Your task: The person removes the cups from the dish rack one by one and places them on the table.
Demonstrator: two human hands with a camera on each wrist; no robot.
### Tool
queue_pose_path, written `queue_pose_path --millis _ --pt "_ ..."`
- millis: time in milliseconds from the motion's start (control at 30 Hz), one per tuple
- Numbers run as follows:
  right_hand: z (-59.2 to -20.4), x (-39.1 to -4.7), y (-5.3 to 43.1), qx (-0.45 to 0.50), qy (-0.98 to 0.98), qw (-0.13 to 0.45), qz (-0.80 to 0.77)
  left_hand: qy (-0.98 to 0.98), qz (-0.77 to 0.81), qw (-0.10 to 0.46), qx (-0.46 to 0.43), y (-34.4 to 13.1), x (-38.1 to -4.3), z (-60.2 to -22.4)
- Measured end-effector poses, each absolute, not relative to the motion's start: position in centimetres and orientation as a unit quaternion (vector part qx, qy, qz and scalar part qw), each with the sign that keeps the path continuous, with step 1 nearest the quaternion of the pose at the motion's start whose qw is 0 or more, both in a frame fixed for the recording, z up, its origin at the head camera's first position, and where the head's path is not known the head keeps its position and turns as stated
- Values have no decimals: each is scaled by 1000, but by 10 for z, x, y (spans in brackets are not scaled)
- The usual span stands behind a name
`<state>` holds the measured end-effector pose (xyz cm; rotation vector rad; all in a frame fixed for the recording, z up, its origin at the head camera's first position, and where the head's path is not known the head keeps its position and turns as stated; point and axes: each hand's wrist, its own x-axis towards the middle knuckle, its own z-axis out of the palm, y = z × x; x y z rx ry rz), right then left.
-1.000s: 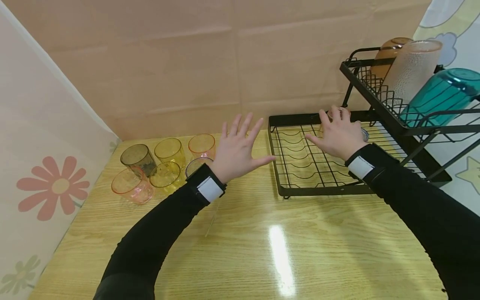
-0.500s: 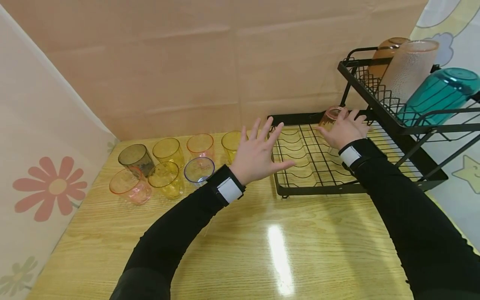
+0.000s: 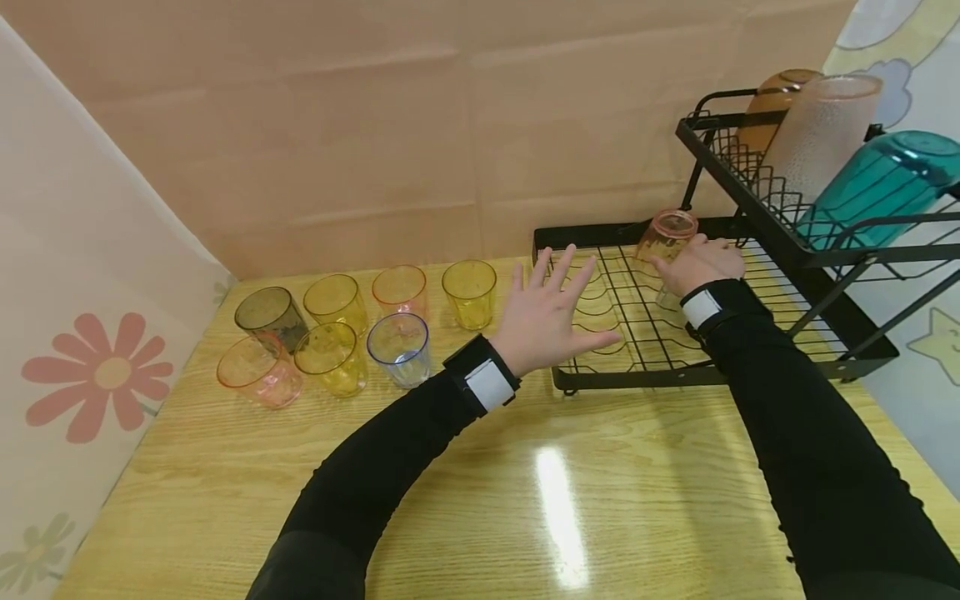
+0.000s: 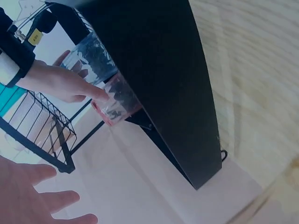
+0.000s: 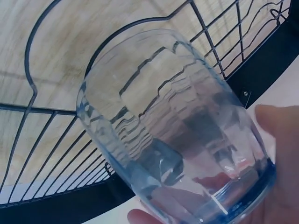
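Note:
My right hand (image 3: 701,268) grips a clear, blue-tinted glass (image 5: 177,126) round its thick blue base. The glass stands upside down on the wire rack (image 3: 637,381), mostly hidden behind the hand in the head view. Right beside it a pink glass (image 3: 667,233) is also upside down, at the rack's back edge. In the left wrist view, fingers of the right hand overlap this pink glass (image 4: 114,102). My left hand (image 3: 546,323) is held over the rack's left edge, fingers spread and nothing in them.
Several tumblers stand on the table at left: grey (image 3: 270,312), pink, yellow (image 3: 330,358), blue-rimmed (image 3: 401,350), and a yellow one (image 3: 471,292) nearest the rack. The upper shelf (image 3: 750,196) overhangs at right, bearing orange, frosted and teal (image 3: 885,192) glasses.
My left hand has moved right, from beside the tumblers to over the rack's left edge. My right hand has shifted off the pink glass, slightly right and nearer, its fingers now curled round the blue-tinted glass.

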<state>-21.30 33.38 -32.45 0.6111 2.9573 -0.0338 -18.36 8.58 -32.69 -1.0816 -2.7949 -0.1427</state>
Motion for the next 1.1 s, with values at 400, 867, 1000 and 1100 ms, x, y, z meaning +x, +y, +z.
queue_pose_path --millis 400,867,1000,1100 --pt "-317 -214 331 185 982 44 0 -931 -56 64 -354 99 -183 -334" --pt "-279 -209 287 115 991 -37 54 -934 -144 36 -326 90 -191 -328" --pt "-276 -205 276 78 995 -59 34 -928 -214 11 -305 85 -193 -326" --pt "-273 -202 270 55 996 -72 1 -914 -283 0 -291 79 -195 -325"
